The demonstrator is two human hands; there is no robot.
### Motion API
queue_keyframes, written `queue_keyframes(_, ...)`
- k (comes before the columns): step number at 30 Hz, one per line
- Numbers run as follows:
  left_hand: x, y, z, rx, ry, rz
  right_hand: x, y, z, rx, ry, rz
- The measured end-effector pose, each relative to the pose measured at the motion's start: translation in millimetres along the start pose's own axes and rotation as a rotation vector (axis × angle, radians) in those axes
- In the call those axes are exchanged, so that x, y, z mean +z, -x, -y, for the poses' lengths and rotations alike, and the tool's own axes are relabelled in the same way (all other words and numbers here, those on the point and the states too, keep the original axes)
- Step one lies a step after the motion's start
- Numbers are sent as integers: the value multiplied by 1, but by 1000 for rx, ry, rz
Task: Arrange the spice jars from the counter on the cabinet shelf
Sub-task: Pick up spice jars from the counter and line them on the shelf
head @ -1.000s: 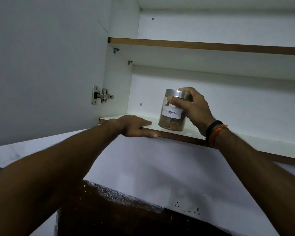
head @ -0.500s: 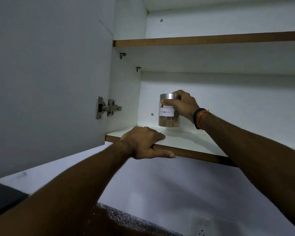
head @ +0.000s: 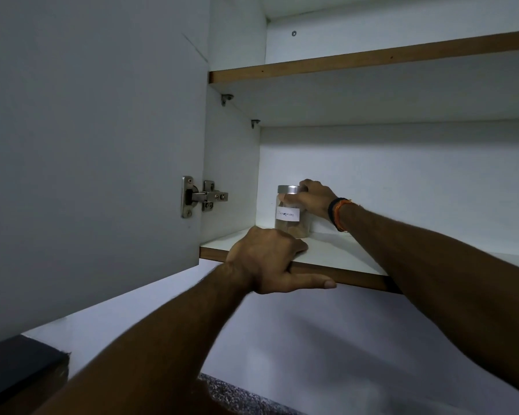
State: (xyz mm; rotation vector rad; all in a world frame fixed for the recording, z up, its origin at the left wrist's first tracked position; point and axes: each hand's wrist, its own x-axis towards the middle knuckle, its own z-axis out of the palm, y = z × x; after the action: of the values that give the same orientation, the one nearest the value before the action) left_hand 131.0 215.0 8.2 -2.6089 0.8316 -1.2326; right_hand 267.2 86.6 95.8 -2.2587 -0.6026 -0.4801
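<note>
A clear spice jar [head: 291, 218] with a metal lid, a white handwritten label and brown contents stands upright at the back left of the lower cabinet shelf [head: 339, 256]. My right hand [head: 312, 199] wraps around the jar's upper part and lid from the right. My left hand [head: 270, 259] rests on the shelf's front edge, fingers on top and thumb along the brown edge strip, holding nothing else.
The open cabinet door [head: 87, 145] hangs at the left on a metal hinge [head: 198, 197]. An upper shelf [head: 372, 59] runs above. A speckled counter edge [head: 237, 393] and a dark object [head: 18, 363] show at the bottom.
My right hand has pushed the jar from the shelf's front edge back toward the rear left corner. My left hand stays on the shelf edge. The camera has moved closer and tilted up.
</note>
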Motion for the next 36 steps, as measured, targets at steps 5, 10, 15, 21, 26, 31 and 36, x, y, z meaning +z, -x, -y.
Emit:
queue_keyframes(5, -1, 0, -1, -5, -20, -5, -3, -7, 5, -41, 64, 54)
queue_keyframes(10, -1, 1, -2, -13, -25, -10, 0, -15, 7, -71, 78, 18)
queue_keyframes(15, -5, 2, -5, -10, -59, -33, 7, -25, 6, -68, 95, 27)
queue_keyframes(21, -3, 3, -3, -15, -75, -55, 20, -30, 6, -61, 65, -16)
queue_keyframes(26, 2, 3, 0, -1, -80, -66, 23, -32, 5, -47, 92, -20)
queue_keyframes(31, 5, 3, 5, 2, -70, -49, 17, -21, 10, -65, 158, -50)
queue_keyframes(36, 3, 0, 5, -26, -20, 37, 4, 15, 18, -139, 204, -90)
